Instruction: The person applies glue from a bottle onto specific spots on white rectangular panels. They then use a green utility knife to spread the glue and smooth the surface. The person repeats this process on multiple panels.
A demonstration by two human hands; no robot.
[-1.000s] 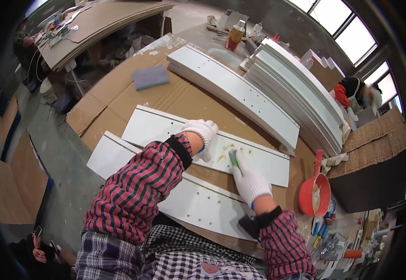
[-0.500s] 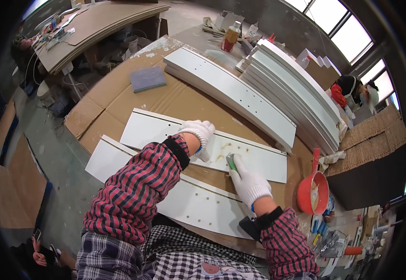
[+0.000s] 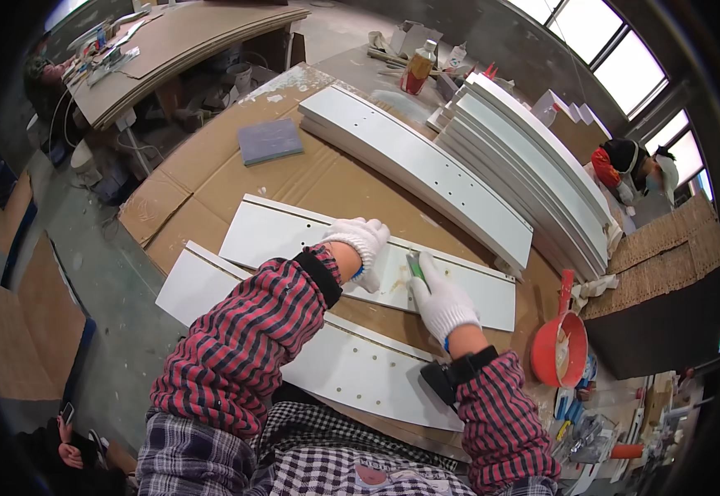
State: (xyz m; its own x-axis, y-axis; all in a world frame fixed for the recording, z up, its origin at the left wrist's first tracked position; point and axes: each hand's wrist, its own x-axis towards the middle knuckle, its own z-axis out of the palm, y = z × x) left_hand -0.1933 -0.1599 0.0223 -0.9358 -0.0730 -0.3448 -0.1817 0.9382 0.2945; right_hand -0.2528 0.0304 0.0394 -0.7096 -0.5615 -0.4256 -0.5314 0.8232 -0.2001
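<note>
A white panel (image 3: 480, 295) with a dark groove and small holes lies on the cardboard before me, yellowish filler smears around its middle. My right hand (image 3: 442, 302), in a white glove, is closed round a small green-handled scraper (image 3: 415, 265), held against the panel beside the smears. My left hand (image 3: 360, 241), also gloved, rests closed on the same panel, left of the scraper. Its curled fingers hide whatever may be inside them. Nearer to me, partly under my left forearm, lies a second white panel (image 3: 351, 364) with rows of filled holes.
Beyond are more white panels (image 3: 409, 153), a tall stack of them (image 3: 533, 165) and a grey-purple block (image 3: 270, 142) on the cardboard (image 3: 178, 182). At right sit a red long-handled pan (image 3: 546, 351) and tools. A bottle (image 3: 418, 68) stands at the back. Another person (image 3: 616, 169) works at far right.
My right hand has moved the scraper slightly away from me over the smears. The left hand stays at the same place on the panel. The whole view has shifted a little.
</note>
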